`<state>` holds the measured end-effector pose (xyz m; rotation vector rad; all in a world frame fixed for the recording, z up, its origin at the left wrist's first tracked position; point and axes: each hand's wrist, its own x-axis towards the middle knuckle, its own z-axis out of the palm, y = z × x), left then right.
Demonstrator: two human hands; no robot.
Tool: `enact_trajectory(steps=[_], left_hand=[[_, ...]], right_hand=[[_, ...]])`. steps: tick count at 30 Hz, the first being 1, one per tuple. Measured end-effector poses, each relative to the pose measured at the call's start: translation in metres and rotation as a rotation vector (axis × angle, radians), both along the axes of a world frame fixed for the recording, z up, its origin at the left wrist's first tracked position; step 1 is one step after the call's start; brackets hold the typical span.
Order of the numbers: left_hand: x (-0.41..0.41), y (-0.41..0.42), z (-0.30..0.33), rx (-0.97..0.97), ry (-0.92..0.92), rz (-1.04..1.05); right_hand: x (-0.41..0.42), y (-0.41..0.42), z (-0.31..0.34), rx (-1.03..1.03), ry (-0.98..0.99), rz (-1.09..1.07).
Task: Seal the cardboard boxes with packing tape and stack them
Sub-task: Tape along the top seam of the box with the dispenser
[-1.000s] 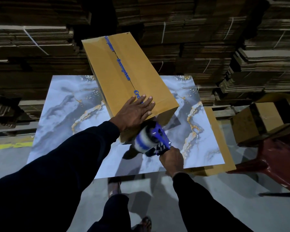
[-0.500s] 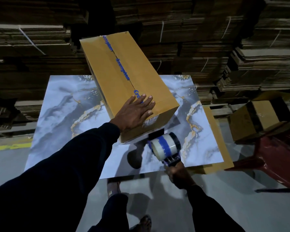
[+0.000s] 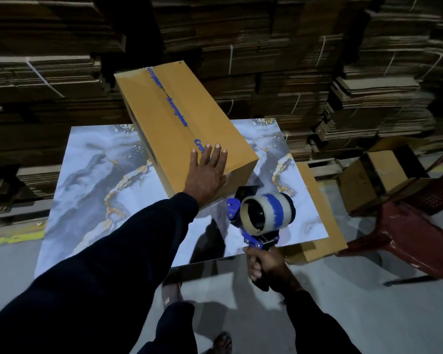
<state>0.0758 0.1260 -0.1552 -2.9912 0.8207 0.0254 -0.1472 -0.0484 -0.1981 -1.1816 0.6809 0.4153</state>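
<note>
While the left hand (image 3: pixel 206 172) presses flat fingers (image 3: pixel 216 154) on the cardboard box (image 3: pixel 179 123) near its front edge, the right hand (image 3: pixel 265 264) grips the tape dispenser (image 3: pixel 262 215) above bare worktop (image 3: pixel 92 180). Blue-printed tape runs along the closed box's seam; another box (image 3: pixel 376 180) sits on a red chair (image 3: pixel 414 233).

I am looking down at a marble-patterned tabletop (image 3: pixel 92 175) in grey, white and gold, sitting over a brown board (image 3: pixel 315 226) that is sticking out along its right edge. A red plastic chair (image 3: pixel 409 236) is standing to the right. Bundled stacks of flattened cardboard (image 3: pixel 266 42) are filling the background, above a grey floor (image 3: pixel 343 290).
</note>
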Motion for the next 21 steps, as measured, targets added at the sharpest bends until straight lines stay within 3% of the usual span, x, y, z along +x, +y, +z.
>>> enact_trajectory(steps=[14, 21], left_hand=[[-0.006, 0.008, 0.006, 0.037, 0.033, -0.04], [-0.008, 0.022, 0.005, 0.026, 0.016, -0.202]], right_hand=[[0.02, 0.007, 0.065, 0.175, -0.111, 0.052], [0.093, 0.01, 0.089, 0.476, -0.174, 0.178]])
